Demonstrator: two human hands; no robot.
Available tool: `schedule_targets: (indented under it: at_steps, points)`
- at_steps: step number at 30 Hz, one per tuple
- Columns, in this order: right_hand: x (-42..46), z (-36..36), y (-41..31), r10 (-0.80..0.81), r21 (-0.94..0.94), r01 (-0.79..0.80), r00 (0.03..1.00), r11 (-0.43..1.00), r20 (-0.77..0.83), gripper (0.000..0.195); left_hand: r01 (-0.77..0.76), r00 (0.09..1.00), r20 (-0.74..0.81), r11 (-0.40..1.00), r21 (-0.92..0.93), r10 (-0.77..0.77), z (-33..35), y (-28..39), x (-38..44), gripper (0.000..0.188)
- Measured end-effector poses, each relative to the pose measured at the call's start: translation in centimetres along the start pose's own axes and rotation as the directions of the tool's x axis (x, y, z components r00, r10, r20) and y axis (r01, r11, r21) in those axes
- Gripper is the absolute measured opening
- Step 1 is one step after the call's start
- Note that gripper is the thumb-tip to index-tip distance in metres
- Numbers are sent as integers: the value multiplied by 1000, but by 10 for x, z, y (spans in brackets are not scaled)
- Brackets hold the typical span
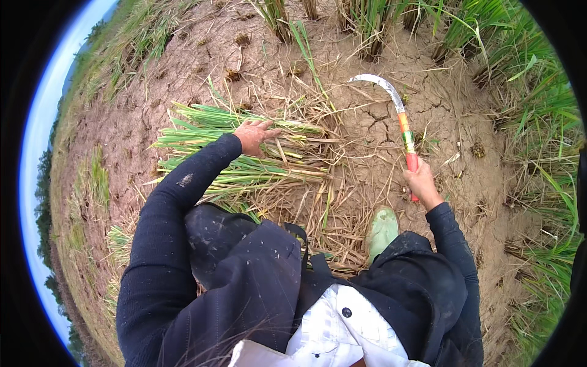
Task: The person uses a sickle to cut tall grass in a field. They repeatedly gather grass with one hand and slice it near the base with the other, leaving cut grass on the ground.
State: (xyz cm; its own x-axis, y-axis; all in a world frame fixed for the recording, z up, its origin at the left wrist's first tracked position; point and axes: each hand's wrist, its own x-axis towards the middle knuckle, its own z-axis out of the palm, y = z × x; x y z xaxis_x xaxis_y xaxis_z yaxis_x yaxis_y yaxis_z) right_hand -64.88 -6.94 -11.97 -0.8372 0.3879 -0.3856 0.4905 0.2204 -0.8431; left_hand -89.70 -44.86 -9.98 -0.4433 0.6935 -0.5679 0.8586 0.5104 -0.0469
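My left hand (pixel 255 137) lies on a pile of cut green stalks with leaves (pixel 220 133), its fingers spread over their upper side. The stalks' leafy ends point left and their cut ends point right, over dry straw. In my right hand (pixel 421 184) is a sickle (pixel 403 121), gripped by its red end. The sickle's handle is red, orange and green, and its curved metal blade points up and bends to the left, over cracked soil.
Uncut green clumps (pixel 367 27) stand along the top and right. Short cut stubble (pixel 233 75) dots the brown soil. Loose dry straw (pixel 348 238) lies between my legs, beside a pale green boot (pixel 383 229). More cut stalks (pixel 118 243) lie at the left.
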Motion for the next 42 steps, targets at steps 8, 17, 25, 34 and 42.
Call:
schedule_targets:
  at_steps: [8,17,25,34,42]
  points:
    - [7,62,-27,108,-39,-102,958,994,264,24,22,892,-451,1000,-19,-28,-39,-30,28,76]
    - [-27,37,-11,-108,-138,155,948,978,300,25,-38,955,-266,941,336,134,-78,16,120,79]
    - [-38,23,17,82,21,-88,977,996,197,21,-174,984,65,841,512,164,-69,0,87,25]
    - [-35,23,7,96,42,-101,990,994,106,28,258,955,-97,947,-191,-280,21,-23,-40,34]
    - [26,-20,-54,-83,-327,116,990,938,114,37,163,968,-188,985,-48,-169,-17,-61,7,44]
